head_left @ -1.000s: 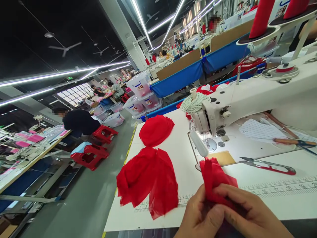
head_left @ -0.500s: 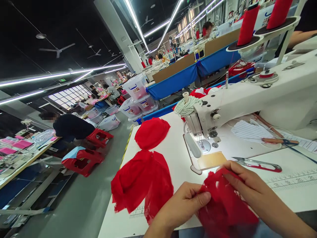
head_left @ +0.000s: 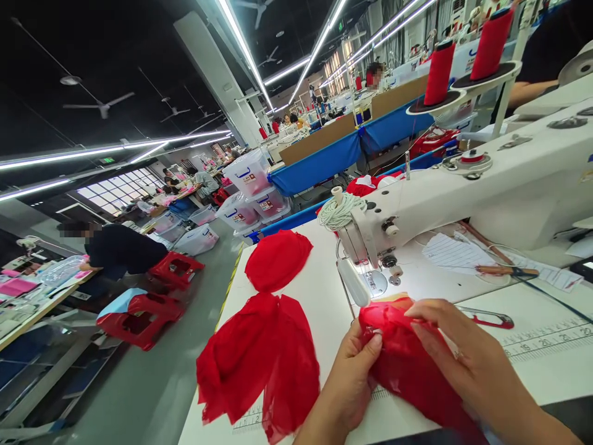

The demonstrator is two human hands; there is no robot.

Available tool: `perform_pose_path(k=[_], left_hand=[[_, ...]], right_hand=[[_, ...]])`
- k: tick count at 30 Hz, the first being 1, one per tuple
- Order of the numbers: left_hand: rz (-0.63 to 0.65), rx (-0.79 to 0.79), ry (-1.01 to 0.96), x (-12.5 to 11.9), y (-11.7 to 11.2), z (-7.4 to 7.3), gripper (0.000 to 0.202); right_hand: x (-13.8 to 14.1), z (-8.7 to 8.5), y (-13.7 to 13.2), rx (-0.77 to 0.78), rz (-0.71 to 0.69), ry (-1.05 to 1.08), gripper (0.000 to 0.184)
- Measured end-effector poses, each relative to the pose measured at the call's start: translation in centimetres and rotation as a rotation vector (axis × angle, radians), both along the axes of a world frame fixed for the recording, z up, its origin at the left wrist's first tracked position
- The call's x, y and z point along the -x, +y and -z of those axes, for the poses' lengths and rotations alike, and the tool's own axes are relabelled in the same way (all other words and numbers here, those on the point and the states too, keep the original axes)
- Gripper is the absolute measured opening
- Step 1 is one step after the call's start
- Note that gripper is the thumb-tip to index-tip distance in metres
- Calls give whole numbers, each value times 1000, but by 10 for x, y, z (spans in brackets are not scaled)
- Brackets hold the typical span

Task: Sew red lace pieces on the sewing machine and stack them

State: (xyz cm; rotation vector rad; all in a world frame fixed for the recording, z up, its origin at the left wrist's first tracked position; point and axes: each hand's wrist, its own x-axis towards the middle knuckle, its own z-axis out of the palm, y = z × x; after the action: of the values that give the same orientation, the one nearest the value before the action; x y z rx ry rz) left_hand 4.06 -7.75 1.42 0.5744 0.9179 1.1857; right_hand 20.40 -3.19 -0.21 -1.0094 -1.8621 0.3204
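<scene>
Between my hands is a piece of sheer red fabric (head_left: 407, 371), gathered along its top edge and hanging toward my lap. My left hand (head_left: 354, 364) pinches its left end between thumb and fingers. At the upper right of the same cloth, my right hand (head_left: 463, 349) grips the edge, fingers bent over it. The cloth lies just in front of the white sewing machine (head_left: 430, 191), close to its needle plate (head_left: 374, 282). Partly hidden behind my right hand are thread snips (head_left: 491, 317) with a red handle.
Left on the table lie a red oval cloth piece (head_left: 278, 261) and a larger red sheer pile (head_left: 259, 358). Red thread cones (head_left: 439, 74) stand above the machine. Pale green cord (head_left: 341, 211) is coiled on its head. Red stools (head_left: 139, 318) and a seated person (head_left: 123, 244) are across the aisle.
Both hands have raised the red fabric slightly toward the machine and left. My left hand has turned more upright, and the gathered edge is spread wider. The whole view has shifted a little.
</scene>
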Motion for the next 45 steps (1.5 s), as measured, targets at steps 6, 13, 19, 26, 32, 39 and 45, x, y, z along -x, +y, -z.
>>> perform_pose_path(k=[6, 13, 19, 26, 32, 39, 45], left_hand=[[-14, -69, 60, -1, 5, 0, 32], [-33, -66, 78, 2, 11, -2, 30], [58, -33, 54, 5, 11, -1, 36], [81, 16, -26, 5, 12, 3, 34], [82, 3, -76, 5, 13, 4, 28], [113, -16, -93, 7, 12, 4, 26], [132, -28, -97, 10, 13, 6, 25]], right_hand=[[13, 3, -8, 71, -64, 5, 18], [-18, 13, -1, 211, -201, -235, 27], [-85, 44, 38, 27, 160, -446, 36], [-58, 25, 24, 86, -41, -125, 21], [-12, 5, -6, 130, -150, -165, 33], [-3, 8, 5, 62, -118, -248, 36], [0, 9, 9, -8, -124, -251, 38]])
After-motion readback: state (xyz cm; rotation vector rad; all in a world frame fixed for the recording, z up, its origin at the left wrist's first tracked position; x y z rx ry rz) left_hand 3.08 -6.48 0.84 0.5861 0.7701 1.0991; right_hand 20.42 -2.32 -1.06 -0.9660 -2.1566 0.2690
